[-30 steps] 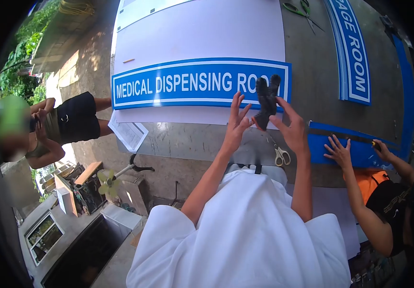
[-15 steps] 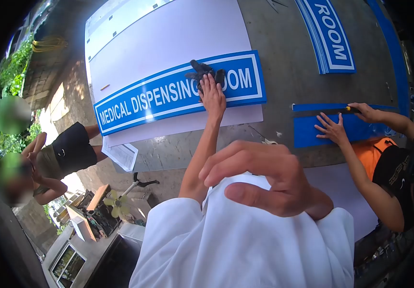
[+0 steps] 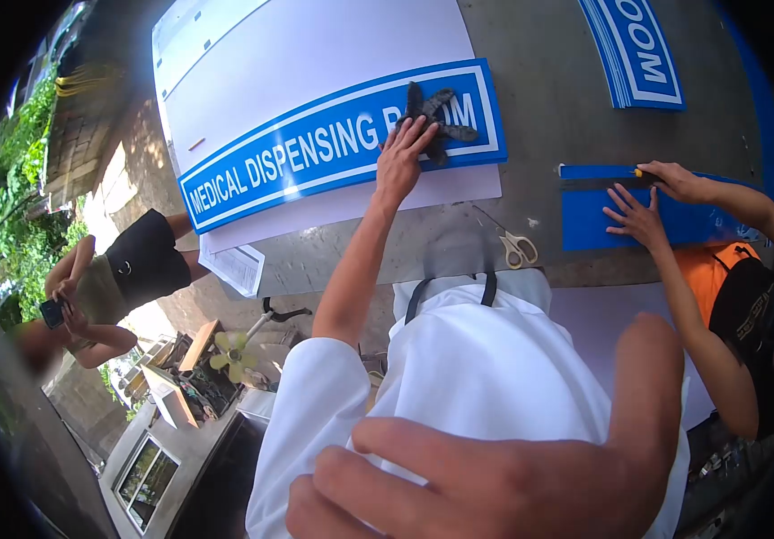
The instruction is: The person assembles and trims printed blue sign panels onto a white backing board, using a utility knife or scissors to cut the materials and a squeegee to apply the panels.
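Pressing down on a dark rag, the left hand is being held flat, fingers spread and grasping nothing, over the far right end of the blue "MEDICAL DISPENSING ROOM" sign. The right hand is being raised close to the camera, loosely curled and empty. Scissors are lying nearer, on the right, beside a co-worker's hands.
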Available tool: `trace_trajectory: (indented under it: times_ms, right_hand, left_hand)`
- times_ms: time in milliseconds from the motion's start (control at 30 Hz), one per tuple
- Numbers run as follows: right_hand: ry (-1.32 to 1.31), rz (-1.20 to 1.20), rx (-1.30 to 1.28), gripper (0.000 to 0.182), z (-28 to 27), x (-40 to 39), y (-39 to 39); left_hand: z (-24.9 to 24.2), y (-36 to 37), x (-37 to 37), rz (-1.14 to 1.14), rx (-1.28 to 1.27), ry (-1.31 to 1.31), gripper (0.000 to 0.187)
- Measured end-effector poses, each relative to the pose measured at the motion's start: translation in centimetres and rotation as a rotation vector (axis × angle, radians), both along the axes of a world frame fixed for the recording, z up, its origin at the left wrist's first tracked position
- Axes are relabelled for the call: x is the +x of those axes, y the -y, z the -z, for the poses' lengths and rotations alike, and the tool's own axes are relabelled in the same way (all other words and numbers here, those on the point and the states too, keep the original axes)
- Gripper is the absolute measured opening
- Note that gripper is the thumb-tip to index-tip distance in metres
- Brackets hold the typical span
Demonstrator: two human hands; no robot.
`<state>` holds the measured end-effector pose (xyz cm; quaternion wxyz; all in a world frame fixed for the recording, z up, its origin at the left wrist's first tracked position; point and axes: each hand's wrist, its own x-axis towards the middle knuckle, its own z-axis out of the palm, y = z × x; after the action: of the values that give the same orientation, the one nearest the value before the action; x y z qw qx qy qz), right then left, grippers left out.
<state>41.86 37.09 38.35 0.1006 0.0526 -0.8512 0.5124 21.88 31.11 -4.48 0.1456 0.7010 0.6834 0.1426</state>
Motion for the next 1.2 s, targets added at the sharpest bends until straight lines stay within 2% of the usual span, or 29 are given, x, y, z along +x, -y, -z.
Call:
trace_trajectory:
  times_ms: [33,67,133,167,233,300,333,367,400,433,467,500,567,633,667,733,867,1033,1200]
  right_hand:
    - [0.018,-0.024,0.296,0.039,0.2,0.0,-0.3]
    - [0.002,-0.033,0.318,0.039,0.3,-0.1,-0.3]
    - [0.035,0.177,0.291,0.014,-0.3,0.2,1.3]
    - [-0.086,0.461,0.320,0.022,1.8,-0.1,4.2]
    - [-0.178,0.486,0.186,0.023,2.9,-0.3,5.8]
    - [-0.025,-0.137,-0.086,0.023,4.8,0.1,3.8]
    - [-0.038,-0.184,-0.200,0.022,7.1,-0.8,4.4]
    - [0.074,-0.195,-0.460,0.024,10.5,-1.5,5.2]
    - [0.199,-0.112,-0.527,0.027,14.4,-2.5,5.8]
    - [0.344,0.138,-0.592,0.029,19.2,-3.3,7.3]
    - [0.432,0.428,-0.516,0.030,23.7,-4.0,9.1]
    - [0.510,0.591,-0.394,0.031,27.6,-4.3,10.6]
    - [0.595,0.764,-0.390,0.034,33.4,-4.7,13.2]
    - [0.623,0.822,-0.273,0.034,35.6,-5.8,15.4]
    - [0.645,0.884,-0.167,0.035,36.1,-6.5,16.1]
    - [0.706,0.862,-0.157,0.034,36.7,-8.2,16.7]
    - [0.775,0.844,-0.205,0.032,37.5,-10.2,17.5]
    - [0.862,0.891,-0.280,0.031,39.5,-11.6,19.7]
    - [0.916,0.846,-0.368,0.031,40.0,-12.2,21.5]
  left_hand:
    - [0.4,1.2,-2.2,-0.129,0.031,-0.043,0.069]
    - [0.7,2.2,-4.6,-0.251,0.053,-0.070,0.059]
    - [0.0,4.5,-8.1,-0.450,-0.035,-0.139,0.049]
    - [-0.1,5.2,-10.0,-0.525,-0.078,-0.187,0.050]
    - [0.9,6.6,-13.1,-0.619,-0.109,-0.244,0.051]
    - [1.8,6.4,-16.0,-0.828,-0.154,0.025,0.055]
    - [2.1,6.0,-16.3,-0.843,-0.150,0.031,0.055]
    - [2.4,4.6,-15.6,-0.899,-0.080,-0.023,0.056]
    - [2.9,3.3,-14.7,-0.952,-0.019,-0.075,0.056]
    - [3.3,1.9,-13.5,-0.888,0.024,-0.116,0.056]
    - [3.4,0.4,-11.8,-0.823,0.064,-0.161,0.055]
    - [3.7,-0.9,-9.7,-0.721,0.146,-0.144,0.054]
    - [2.8,-2.5,-3.8,-0.494,0.180,0.018,0.055]
    - [2.9,-2.0,1.1,-0.242,0.200,0.128,0.056]
    - [3.0,-1.3,2.4,-0.167,0.183,0.181,0.056]
    - [3.4,0.2,2.2,-0.146,0.203,0.270,0.050]
    - [2.8,4.2,-7.4,-0.139,0.204,0.195,0.049]
    - [2.3,11.2,-25.2,-0.479,0.213,-0.035,0.045]
    - [2.6,20.2,-41.2,-0.901,0.086,-0.282,0.042]
